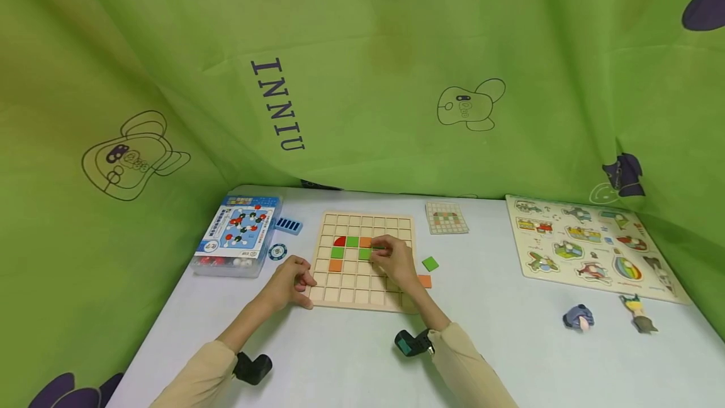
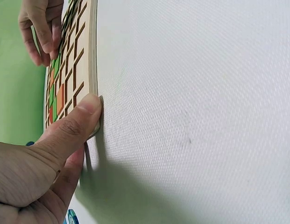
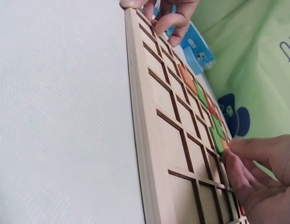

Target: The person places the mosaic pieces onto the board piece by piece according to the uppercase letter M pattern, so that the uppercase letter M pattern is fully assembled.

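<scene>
My left hand [image 1: 290, 283] grips the near left corner of a square wooden grid board [image 1: 362, 281]. In the left wrist view its thumb [image 2: 86, 109] presses on the rim while the other fingers go round the side. Over the board's middle right, my right hand [image 1: 394, 261] pinches a small tile between thumb and forefinger; the fingertips mostly hide it. A red quarter-round tile [image 1: 340, 242], green tiles [image 1: 352, 242] and orange tiles [image 1: 335, 265] lie in the cells beside it. In the right wrist view the fingertips are right at an orange tile [image 3: 224, 143].
A loose green tile [image 1: 430, 264] and an orange tile [image 1: 425, 281] lie right of the board. Behind them is a pattern card [image 1: 446, 218]. A boxed molecule kit [image 1: 236, 235] and round chip [image 1: 278, 252] stand left; a picture puzzle [image 1: 589, 245] and small figures [image 1: 579, 318] lie right.
</scene>
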The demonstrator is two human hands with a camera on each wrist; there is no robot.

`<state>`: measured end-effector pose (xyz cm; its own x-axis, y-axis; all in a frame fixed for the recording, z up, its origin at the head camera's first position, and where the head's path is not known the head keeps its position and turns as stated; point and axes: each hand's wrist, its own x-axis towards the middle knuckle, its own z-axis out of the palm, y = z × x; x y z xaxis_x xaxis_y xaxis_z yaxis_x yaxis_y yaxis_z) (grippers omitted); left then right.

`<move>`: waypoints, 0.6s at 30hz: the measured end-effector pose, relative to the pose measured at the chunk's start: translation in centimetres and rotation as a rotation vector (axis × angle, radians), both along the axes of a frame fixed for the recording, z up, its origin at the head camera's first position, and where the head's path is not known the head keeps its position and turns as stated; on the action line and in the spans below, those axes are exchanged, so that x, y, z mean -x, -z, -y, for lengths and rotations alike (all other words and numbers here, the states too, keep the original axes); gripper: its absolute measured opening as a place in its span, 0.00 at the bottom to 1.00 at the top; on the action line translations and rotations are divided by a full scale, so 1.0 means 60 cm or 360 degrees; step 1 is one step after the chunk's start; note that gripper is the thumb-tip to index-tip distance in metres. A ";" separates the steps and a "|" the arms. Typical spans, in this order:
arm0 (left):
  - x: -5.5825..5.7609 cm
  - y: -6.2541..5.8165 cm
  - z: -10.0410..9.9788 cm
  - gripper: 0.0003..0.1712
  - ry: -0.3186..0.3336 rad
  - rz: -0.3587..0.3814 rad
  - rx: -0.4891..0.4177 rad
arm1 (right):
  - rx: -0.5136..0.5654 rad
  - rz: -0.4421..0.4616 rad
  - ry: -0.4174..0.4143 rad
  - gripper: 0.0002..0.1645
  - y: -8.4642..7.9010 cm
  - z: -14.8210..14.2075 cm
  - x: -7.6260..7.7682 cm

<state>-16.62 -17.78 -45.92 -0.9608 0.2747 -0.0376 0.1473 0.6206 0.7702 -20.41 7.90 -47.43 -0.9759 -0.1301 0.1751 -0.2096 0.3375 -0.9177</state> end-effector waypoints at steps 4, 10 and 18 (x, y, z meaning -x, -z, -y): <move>-0.001 0.000 0.001 0.19 -0.0004 0.0006 -0.0003 | 0.0026 0.0037 -0.0005 0.16 -0.003 -0.006 -0.003; -0.001 -0.001 0.000 0.20 -0.0039 0.0005 0.0006 | 0.0052 0.0129 -0.0102 0.17 -0.013 -0.060 -0.022; -0.002 0.002 0.002 0.19 -0.0003 -0.0006 0.0012 | -0.0011 0.0029 -0.0325 0.19 0.000 -0.208 -0.027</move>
<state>-16.49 -17.89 -46.06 -0.9615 0.2726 -0.0362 0.1488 0.6265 0.7651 -18.78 20.39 -47.44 -0.9320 -0.3269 0.1562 -0.2579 0.2958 -0.9198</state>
